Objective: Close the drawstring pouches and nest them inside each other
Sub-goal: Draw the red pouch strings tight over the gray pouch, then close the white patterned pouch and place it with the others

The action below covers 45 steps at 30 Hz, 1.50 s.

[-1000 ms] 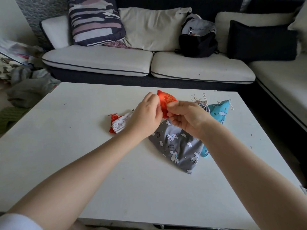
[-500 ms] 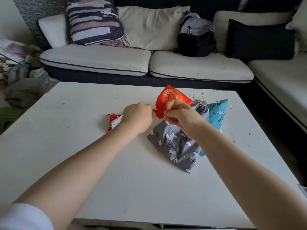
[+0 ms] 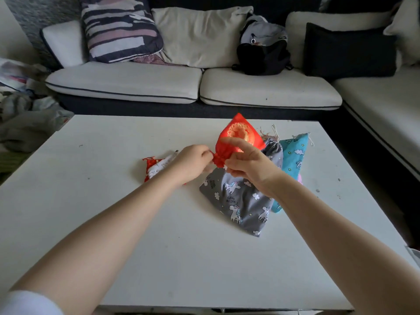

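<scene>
Two bare forearms reach forward from the bottom edge over a white table (image 3: 127, 246); a white sleeve (image 3: 27, 303) shows at the lower left corner. Above the middle of the tabletop, the left hand (image 3: 193, 163) is closed, its fingertips pinched at the gathered neck of a red pouch (image 3: 236, 137) — whether on a cord or on the fabric itself cannot be told. The right hand (image 3: 247, 164) grips the same bunched neck from the other side, index finger raised across the red cloth. The red pouch is held clear of the table, its body rising up and away from the hands, a gold round motif on its face.

Beneath the right hand lies a grey unicorn pouch (image 3: 241, 201), flat on the table, its mouth pointing away. Touching its right edge lies a blue pouch (image 3: 293, 155) printed with clouds and stars, partly tucked under the grey one; light drawstrings (image 3: 272, 131) trail at both mouths. Behind the left hand rests a small white-and-red pouch (image 3: 156, 167), partly hidden by the wrist.

Beyond the table stands a sofa (image 3: 141, 83) with pale seat cushions — on it a striped pillow (image 3: 120, 30), a cream pillow (image 3: 200, 35), a black-and-grey backpack (image 3: 263, 48) and a dark pillow (image 3: 347, 53).
</scene>
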Tool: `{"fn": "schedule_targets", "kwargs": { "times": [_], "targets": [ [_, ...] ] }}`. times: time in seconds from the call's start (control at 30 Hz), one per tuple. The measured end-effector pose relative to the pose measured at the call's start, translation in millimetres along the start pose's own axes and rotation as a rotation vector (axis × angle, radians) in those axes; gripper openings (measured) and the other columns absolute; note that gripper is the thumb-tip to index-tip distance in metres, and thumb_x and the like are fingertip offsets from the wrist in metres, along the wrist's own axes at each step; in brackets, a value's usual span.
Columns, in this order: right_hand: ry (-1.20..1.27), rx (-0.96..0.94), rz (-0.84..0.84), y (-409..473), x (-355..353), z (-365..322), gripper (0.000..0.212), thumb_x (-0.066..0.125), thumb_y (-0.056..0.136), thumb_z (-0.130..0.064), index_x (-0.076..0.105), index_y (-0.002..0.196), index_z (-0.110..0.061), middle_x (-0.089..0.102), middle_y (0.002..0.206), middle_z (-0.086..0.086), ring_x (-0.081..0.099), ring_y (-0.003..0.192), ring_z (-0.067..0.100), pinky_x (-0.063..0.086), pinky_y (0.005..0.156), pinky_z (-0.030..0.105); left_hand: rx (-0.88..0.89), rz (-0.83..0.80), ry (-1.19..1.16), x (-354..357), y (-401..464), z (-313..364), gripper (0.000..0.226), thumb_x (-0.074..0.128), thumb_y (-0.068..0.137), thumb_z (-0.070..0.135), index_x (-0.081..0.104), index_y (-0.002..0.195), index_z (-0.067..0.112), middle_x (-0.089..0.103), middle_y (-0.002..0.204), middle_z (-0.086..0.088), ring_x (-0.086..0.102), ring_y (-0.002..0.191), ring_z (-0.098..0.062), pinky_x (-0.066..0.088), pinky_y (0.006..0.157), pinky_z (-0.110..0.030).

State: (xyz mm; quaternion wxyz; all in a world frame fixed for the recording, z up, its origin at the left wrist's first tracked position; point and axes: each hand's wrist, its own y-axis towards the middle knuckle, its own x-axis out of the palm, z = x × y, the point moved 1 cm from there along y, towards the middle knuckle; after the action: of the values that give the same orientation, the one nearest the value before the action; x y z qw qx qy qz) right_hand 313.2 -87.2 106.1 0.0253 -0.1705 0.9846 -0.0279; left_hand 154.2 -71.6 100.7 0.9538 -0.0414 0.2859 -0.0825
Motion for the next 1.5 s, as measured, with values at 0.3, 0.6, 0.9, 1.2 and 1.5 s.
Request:
{"fn": "schedule_targets", "kwargs": {
  "times": [0.3,0.6,0.9,1.2,1.5],
  "targets": [
    [-0.838,-0.059,0.284,-1,-9,3,0.025,0.069,0.078,-0.033,0.056,0.092,-0.018,0.065,0.072,0.003,0.061,0.067,0.022,0.05,0.061,0.032,-0.056,-0.235,-0.69,27,7,12,0.02,0.042,0.096,0.023,0.049,0.078,0.017,0.061,0.09,-0.011,0.062,0.075,-0.02,0.055,0.079,-0.039],
    [-1.329,-0.032,0.319,14,-21,41,0.022,0.046,0.093,-0.031,0.052,0.107,-0.014,0.064,0.096,0.012,0.06,0.087,0.033,0.04,0.06,0.033,-0.167,-0.151,-0.445,54,32,-11,0.054,0.05,0.093,0.031,0.028,0.141,0.021,0.055,0.122,-0.006,0.054,0.113,-0.018,0.042,0.097,-0.032],
    [-1.33,0.313,0.112,60,-28,120,0.019,0.042,0.095,-0.014,0.055,0.108,-0.009,0.065,0.1,0.01,0.063,0.089,0.03,0.045,0.064,0.032,-0.336,0.027,-0.064,21,49,-101,0.041,0.046,0.094,0.014,0.041,0.134,0.008,0.048,0.137,-0.009,0.047,0.123,-0.023,0.035,0.098,-0.027],
    [-1.312,0.364,0.144,90,-11,101,0.036,0.045,0.087,-0.027,0.049,0.114,-0.004,0.057,0.096,0.009,0.058,0.09,0.029,0.041,0.064,0.03,-0.261,0.26,0.274,-22,66,-166,0.034,0.041,0.089,-0.004,0.061,0.115,0.003,0.048,0.133,-0.01,0.046,0.121,-0.029,0.038,0.088,-0.014],
    [-1.281,-0.069,0.073,108,54,85,0.028,0.039,0.093,-0.025,0.057,0.098,-0.004,0.054,0.106,0.014,0.055,0.097,0.033,0.034,0.068,0.032,-0.362,0.126,0.523,-43,86,-205,0.047,0.046,0.092,0.022,0.035,0.136,0.013,0.049,0.128,-0.019,0.045,0.116,-0.04,0.039,0.094,-0.04]
  ]
}}
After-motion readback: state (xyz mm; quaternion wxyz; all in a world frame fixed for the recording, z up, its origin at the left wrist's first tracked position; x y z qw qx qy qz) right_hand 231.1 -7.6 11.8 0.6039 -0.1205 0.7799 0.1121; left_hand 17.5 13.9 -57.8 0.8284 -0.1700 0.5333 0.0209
